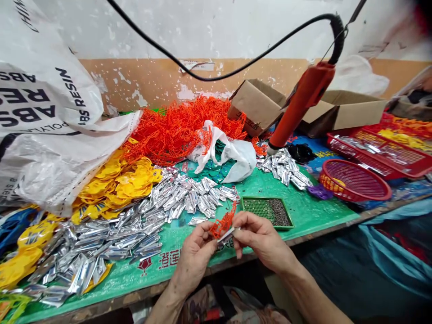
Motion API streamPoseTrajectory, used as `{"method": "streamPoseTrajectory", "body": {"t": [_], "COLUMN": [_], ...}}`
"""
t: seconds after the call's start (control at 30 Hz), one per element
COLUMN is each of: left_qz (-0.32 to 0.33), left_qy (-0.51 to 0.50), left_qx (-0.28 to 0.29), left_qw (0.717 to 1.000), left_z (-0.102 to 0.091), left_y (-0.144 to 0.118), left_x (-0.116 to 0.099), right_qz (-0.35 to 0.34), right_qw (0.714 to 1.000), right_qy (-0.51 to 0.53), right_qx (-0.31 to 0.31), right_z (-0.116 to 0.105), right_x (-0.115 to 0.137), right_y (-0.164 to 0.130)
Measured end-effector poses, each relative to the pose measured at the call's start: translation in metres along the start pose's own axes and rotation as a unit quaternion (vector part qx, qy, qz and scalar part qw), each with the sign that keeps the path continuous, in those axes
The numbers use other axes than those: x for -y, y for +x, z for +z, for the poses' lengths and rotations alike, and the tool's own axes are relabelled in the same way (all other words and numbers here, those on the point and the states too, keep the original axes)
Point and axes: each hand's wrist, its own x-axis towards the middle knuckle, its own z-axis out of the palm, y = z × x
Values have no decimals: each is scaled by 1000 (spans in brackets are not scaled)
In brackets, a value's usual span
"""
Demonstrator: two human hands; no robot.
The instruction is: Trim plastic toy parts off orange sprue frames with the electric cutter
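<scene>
The single head-worn camera looks forward and steeply down from just above the near edge of the worktable [324, 210]. Its wide view reaches the wall [219, 27] behind the worktable.

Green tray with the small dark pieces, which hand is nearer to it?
Right. The right hand is at the near left corner of the green tray; the left hand sits farther left of it.

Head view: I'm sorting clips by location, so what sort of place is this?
Probably a small assembly workshop: a corded red tool hangs over a bench that holds heaps of silvery parts and a green tray of tiny pieces.
</scene>
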Motion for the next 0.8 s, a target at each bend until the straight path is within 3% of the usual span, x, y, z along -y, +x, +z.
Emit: {"method": "streamPoseTrajectory", "body": {"t": [0.13,0.3,0.43,0.6,0.8], "left_qz": [22,105,205,373,446], "left_qy": [40,159,291,360,417], "left_qx": [47,73,58,37,64], "left_qw": [998,979,933,855,789], "left_z": [0,-6,-3,2,-1], "left_y": [-3,-7,-7,-3,-6], "left_x": [-2,-1,-1,0,-1], "right_qz": [-6,-49,-95,-156,-249], "right_qw": [999,997,994,987,955], "right_qy": [1,9,17,-28,-150], "right_qx": [-35,-64,-55,-34,-53], "right_z": [6,5,1,-4,-9], "right_x": [-3,-11,-18,-25,-27], "right_y": [3,3,0,-5,-15]}}
